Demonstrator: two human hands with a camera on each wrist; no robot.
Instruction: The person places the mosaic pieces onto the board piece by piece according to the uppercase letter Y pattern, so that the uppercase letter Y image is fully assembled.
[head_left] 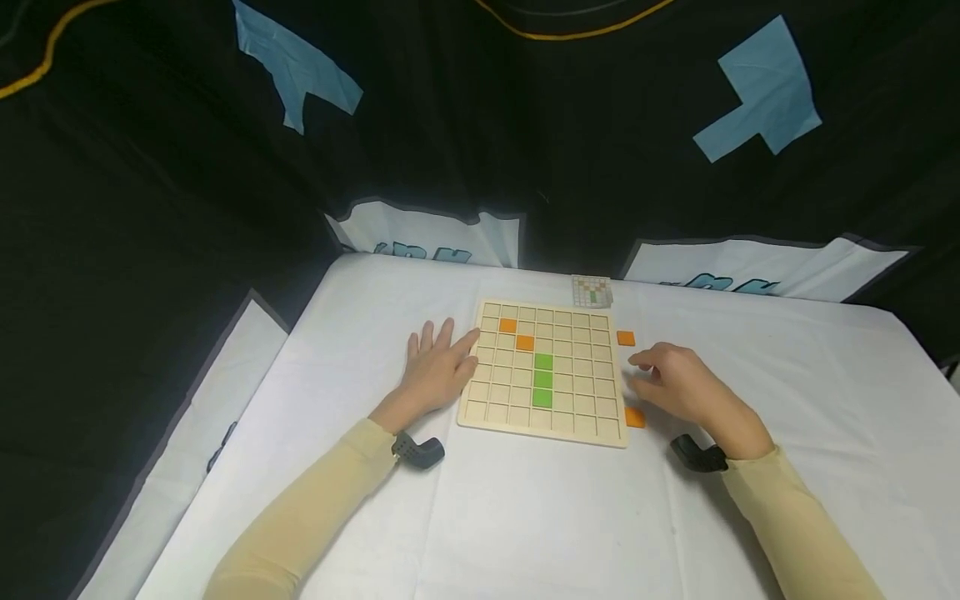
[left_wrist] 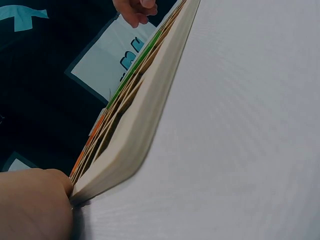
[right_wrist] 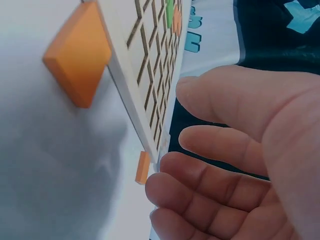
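A pale wooden grid board [head_left: 581, 392] lies on the white-covered table. Two orange tiles, one at upper left [head_left: 507, 326] and one diagonally below it [head_left: 525, 342], sit in its squares. Below them three green tiles [head_left: 543, 379] form a column. My left hand [head_left: 435, 371] rests at the board's left edge with fingers spread, thumb and index finger touching the rim. My right hand [head_left: 678, 383] hovers just right of the board, fingers loosely bent; nothing shows between them in the right wrist view. Two loose orange tiles, a nearer one [right_wrist: 80, 57] and a farther one [right_wrist: 143, 167], lie beside the board.
A small card [head_left: 592, 292] printed with a coloured grid lies behind the board, by the table's far edge. Black cloth [head_left: 450, 142] with blue tape pieces [head_left: 772, 92] hangs beyond the white tablecloth [head_left: 540, 517]. Each wrist wears a dark camera band.
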